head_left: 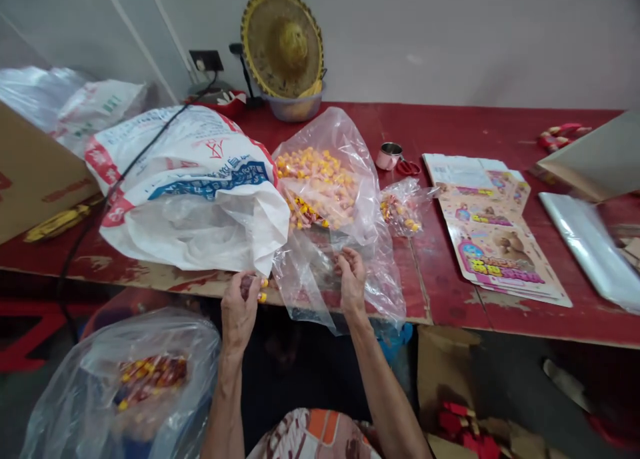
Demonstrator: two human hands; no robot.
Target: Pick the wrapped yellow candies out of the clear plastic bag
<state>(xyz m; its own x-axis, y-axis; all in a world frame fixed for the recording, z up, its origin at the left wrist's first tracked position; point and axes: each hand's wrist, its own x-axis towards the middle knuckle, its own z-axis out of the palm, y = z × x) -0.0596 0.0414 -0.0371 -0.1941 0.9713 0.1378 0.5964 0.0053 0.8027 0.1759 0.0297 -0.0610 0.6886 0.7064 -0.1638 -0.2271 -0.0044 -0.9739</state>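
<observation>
My left hand (240,306), at the table's front edge, is closed around a few small yellow-capped pieces (263,290); their caps stick out beside the fingers, and the rest is hidden. My right hand (353,279) has its fingers curled together on the loose front of a large clear plastic bag (343,122). Many yellow-and-pink small pieces (320,179) fill the back of that bag, with some darker red ones at its left. Left of it lies a white woven sack (200,139), its mouth facing me. A small clear packet (403,209) of similar pieces rests at the bag's right.
Flat printed cartons (500,239) and clear plastic sleeves (595,246) lie to the right. A pink cup (389,156) and red scissors (409,168) sit behind. Below left hangs another clear bag (190,332). A black cable (150,142) crosses the sack; a straw hat (283,42) stands behind.
</observation>
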